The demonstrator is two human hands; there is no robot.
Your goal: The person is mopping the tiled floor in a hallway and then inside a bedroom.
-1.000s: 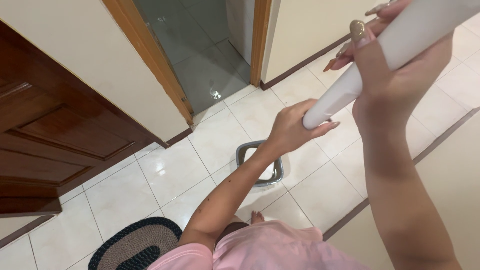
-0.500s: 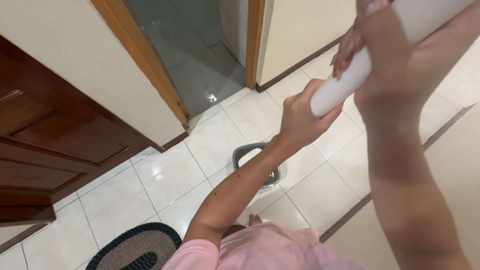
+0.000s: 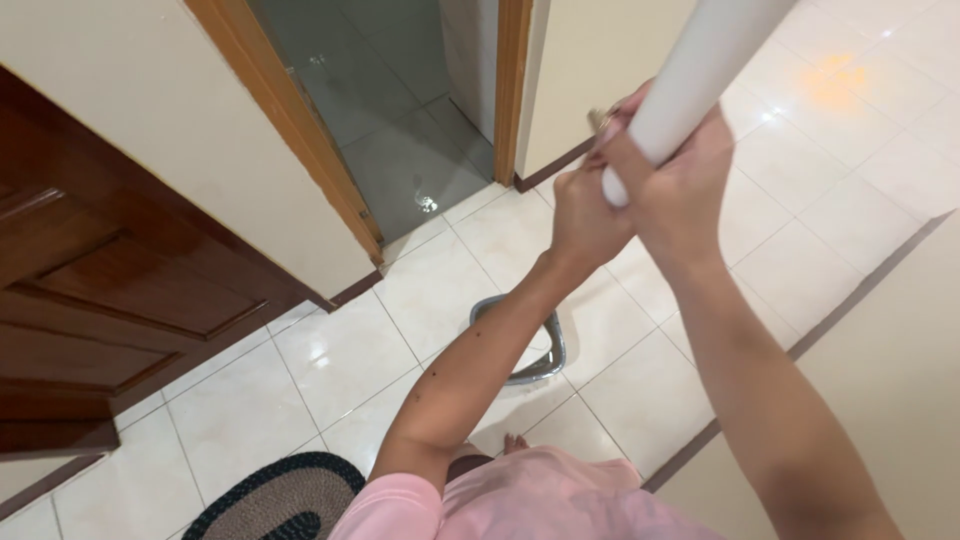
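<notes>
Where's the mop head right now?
In the head view, the grey-rimmed mop head lies on the white floor tiles below centre, partly behind the left forearm, just ahead of the bare foot.

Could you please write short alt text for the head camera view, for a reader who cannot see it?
Both hands, left hand and right hand, grip a thick white pole above a glossy white tiled floor. A grey-rimmed mop head lies below the arms, beside an open doorway, a wooden door and a braided rug.
</notes>
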